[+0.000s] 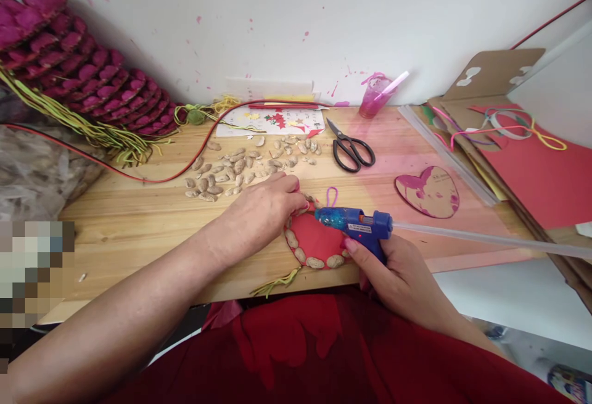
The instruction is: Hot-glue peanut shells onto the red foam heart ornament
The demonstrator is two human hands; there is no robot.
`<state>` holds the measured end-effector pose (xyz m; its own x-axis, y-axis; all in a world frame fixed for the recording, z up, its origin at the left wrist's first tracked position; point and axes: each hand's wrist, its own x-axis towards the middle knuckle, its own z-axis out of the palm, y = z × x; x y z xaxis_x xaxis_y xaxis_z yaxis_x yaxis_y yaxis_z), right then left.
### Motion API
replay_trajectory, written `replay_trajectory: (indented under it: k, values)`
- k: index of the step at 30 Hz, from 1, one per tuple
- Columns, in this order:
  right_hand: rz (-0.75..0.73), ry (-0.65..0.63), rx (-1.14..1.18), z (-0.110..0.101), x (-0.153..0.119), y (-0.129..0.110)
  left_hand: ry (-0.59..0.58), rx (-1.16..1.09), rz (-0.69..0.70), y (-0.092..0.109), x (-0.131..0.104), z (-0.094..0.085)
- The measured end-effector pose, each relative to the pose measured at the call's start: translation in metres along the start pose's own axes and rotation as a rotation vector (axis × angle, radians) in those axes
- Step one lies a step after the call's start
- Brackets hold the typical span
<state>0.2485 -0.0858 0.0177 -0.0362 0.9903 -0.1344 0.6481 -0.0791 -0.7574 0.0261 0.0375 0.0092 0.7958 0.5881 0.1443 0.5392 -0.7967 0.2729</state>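
Observation:
My right hand (pixel 393 268) is wrapped round the handle of a blue hot glue gun (pixel 356 224), with a long clear glue stick (pixel 462 237) sticking out of its back. The nozzle points left over a red heart-shaped or rounded piece (pixel 319 235) edged with peanuts (pixel 315 263). A purple loop (pixel 332 196) is at its top, and a yellow-green tassel (pixel 280 282) hangs at its lower left. Beside the nozzle, my left hand (pixel 272 203) pinches at the piece's upper left edge, its fingertips on what looks like a peanut, partly hidden.
Loose peanuts (pixel 238 165) lie beyond my left hand. Black-handled scissors (pixel 351 148), a pink-stained cup (pixel 374 98) and a paint-marked cardboard heart (pixel 430 191) are on the table. A red-black cable (pixel 185 166) crosses the left side. Pink stacked decorations (pixel 87 65) stand at the left; cardboard (pixel 490 74) at the right.

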Motion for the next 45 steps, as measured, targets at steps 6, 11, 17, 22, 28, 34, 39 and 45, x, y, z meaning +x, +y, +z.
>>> replay_trajectory:
  k: [6,11,17,22,28,34,39,45]
  values:
    - [-0.018,-0.05,-0.018,0.001,-0.001,-0.001,-0.011,-0.011,0.0,-0.001,0.0,0.001]
    - [0.036,-0.036,0.007,-0.002,0.002,-0.001,0.0,-0.006,0.002,0.0,0.0,0.001]
    - [0.05,0.035,-0.005,-0.006,0.004,-0.003,0.007,0.014,0.0,0.001,0.0,0.001]
    - [0.082,0.051,-0.019,-0.004,0.006,-0.004,-0.012,0.014,0.0,0.002,0.001,-0.001]
    - [0.102,0.04,-0.004,-0.002,0.01,-0.005,0.01,0.033,0.012,0.002,0.001,-0.002]
    - [0.12,0.03,0.011,-0.002,0.011,-0.004,-0.007,0.038,0.02,0.002,0.001,-0.003]
    - [0.127,0.018,0.035,-0.004,0.008,-0.003,-0.013,0.024,0.003,0.002,0.001,-0.004]
    - [0.173,-0.031,0.179,-0.005,0.002,-0.003,0.001,-0.004,-0.007,0.003,0.001,-0.002]
